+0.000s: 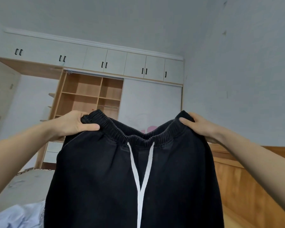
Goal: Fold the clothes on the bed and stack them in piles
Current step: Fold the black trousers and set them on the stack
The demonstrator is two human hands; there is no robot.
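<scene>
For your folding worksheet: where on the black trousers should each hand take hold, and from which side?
Grip the black trousers at the two ends of the elastic waistband, left hand and right hand each coming from its own outer side; the garment then hangs flat, drawstring centred.

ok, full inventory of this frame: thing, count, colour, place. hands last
trousers: 1, black, held up at centre by the waistband
drawstring: 1, white, two ends hanging down the trousers' front
garment: 1, pale blue, bottom left corner
wardrobe: 1, wood and white, far wall, partly open
headboard: 1, brown wood, right
left hand: 1, grips waistband's left end
right hand: 1, grips waistband's right end
</scene>
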